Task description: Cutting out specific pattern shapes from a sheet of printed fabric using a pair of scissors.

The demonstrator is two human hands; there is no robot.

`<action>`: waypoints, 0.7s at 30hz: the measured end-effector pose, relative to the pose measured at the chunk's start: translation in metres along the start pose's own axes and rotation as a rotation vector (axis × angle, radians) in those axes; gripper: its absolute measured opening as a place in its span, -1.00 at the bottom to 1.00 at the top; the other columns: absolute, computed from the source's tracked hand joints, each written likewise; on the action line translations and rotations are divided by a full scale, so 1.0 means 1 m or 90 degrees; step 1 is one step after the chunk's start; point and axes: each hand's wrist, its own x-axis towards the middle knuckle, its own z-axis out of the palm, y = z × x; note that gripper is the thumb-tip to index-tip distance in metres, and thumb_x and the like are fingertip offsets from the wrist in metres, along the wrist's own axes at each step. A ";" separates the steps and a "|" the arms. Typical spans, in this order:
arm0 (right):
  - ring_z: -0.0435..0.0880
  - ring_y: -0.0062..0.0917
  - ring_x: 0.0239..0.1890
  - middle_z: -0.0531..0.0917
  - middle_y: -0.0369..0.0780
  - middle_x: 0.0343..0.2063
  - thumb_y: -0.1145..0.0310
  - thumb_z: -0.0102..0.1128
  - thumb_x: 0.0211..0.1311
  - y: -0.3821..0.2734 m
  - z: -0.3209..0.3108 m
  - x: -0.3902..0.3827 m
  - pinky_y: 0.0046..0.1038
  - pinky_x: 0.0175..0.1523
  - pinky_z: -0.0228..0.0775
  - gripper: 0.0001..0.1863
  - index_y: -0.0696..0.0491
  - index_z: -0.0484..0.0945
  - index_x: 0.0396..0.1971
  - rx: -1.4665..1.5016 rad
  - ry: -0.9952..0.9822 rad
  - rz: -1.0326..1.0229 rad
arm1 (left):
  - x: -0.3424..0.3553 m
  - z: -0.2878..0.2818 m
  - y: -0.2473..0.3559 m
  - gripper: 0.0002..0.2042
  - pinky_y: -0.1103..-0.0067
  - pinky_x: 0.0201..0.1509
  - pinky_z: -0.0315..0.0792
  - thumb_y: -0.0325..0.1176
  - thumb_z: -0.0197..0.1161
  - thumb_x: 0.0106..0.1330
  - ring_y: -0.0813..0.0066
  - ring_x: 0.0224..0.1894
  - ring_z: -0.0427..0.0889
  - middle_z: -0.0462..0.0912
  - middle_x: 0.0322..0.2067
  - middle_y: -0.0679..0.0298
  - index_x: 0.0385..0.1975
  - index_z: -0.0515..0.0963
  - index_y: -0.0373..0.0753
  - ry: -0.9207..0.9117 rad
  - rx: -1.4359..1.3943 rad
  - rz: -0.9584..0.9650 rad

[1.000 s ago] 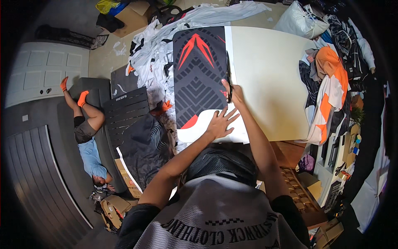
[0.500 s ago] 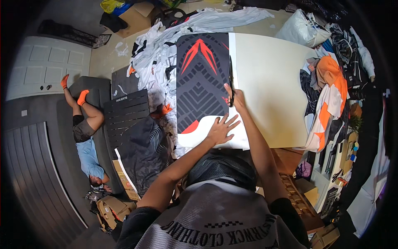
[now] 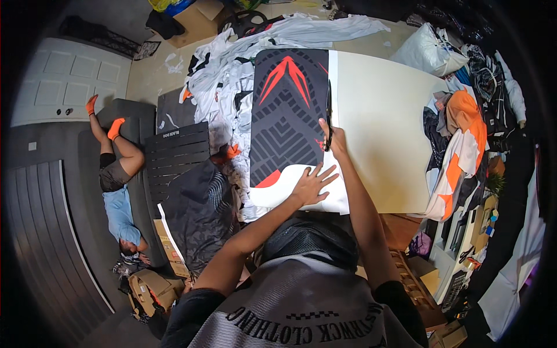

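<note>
A flat, smooth-looking printed fabric panel [image 3: 290,130] lies on the left part of the cream bench [image 3: 386,133], charcoal with tread-like blocks, angular red flashes and a curved white section at its near end. The left hand [image 3: 313,187] presses palm-down on that white, its grip spread wide and holding nothing. The right forearm reaches straight forward; the right hand's [image 3: 335,141] grip is closed round slim dark scissors [image 3: 329,110], blades pointing away along the panel's right edge.

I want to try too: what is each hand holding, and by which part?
The right hand holds black scissors by the handle end. The left hand holds nothing; it lies spread on the cloth.
</note>
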 end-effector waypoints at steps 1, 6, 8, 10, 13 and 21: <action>0.30 -0.65 -0.79 0.38 -0.33 -0.78 -0.20 0.31 0.09 -0.001 0.001 0.001 -0.58 -0.65 0.20 -0.41 0.02 0.39 -0.72 0.011 -0.001 0.000 | -0.001 0.000 0.000 -0.32 0.32 0.04 0.21 -0.02 0.00 0.27 0.09 0.28 0.26 0.00 0.46 0.34 0.43 0.07 0.05 0.004 -0.002 0.000; 0.29 -0.66 -0.78 0.37 -0.34 -0.79 -0.20 0.30 0.10 0.009 -0.006 0.011 -0.59 -0.64 0.19 -0.41 0.02 0.39 -0.73 -0.046 0.011 -0.026 | 0.003 -0.004 0.005 -0.32 0.32 0.05 0.21 -0.01 0.01 0.27 0.11 0.27 0.26 0.00 0.46 0.35 0.43 0.08 0.05 -0.011 0.011 -0.008; 0.29 -0.66 -0.79 0.37 -0.34 -0.79 -0.20 0.31 0.10 0.007 -0.003 0.012 -0.59 -0.64 0.18 -0.41 0.02 0.39 -0.74 -0.053 0.010 -0.030 | 0.001 -0.003 0.004 -0.32 0.32 0.05 0.21 0.00 0.01 0.27 0.11 0.27 0.26 0.00 0.46 0.35 0.43 0.08 0.05 -0.010 0.011 -0.012; 0.30 -0.65 -0.79 0.36 -0.34 -0.80 -0.20 0.31 0.10 0.006 -0.002 0.012 -0.59 -0.64 0.18 -0.41 0.02 0.39 -0.74 -0.063 0.016 -0.036 | 0.000 -0.003 0.004 -0.32 0.32 0.05 0.21 0.00 0.02 0.27 0.12 0.28 0.26 0.00 0.46 0.35 0.43 0.08 0.05 -0.011 0.011 -0.014; 0.30 -0.65 -0.79 0.36 -0.34 -0.80 -0.20 0.31 0.10 0.004 -0.003 0.014 -0.59 -0.64 0.18 -0.41 0.02 0.39 -0.75 -0.061 0.019 -0.036 | 0.000 -0.003 0.004 -0.32 0.32 0.06 0.21 0.00 0.02 0.27 0.12 0.28 0.26 0.00 0.46 0.36 0.43 0.08 0.05 -0.006 0.008 -0.013; 0.31 -0.63 -0.80 0.36 -0.33 -0.80 -0.20 0.31 0.09 -0.008 -0.002 0.018 -0.59 -0.64 0.20 -0.40 0.02 0.39 -0.75 -0.043 0.012 -0.009 | 0.000 0.000 0.003 -0.32 0.31 0.07 0.21 -0.01 0.02 0.27 0.13 0.28 0.26 0.00 0.46 0.38 0.42 0.09 0.05 0.000 0.005 -0.020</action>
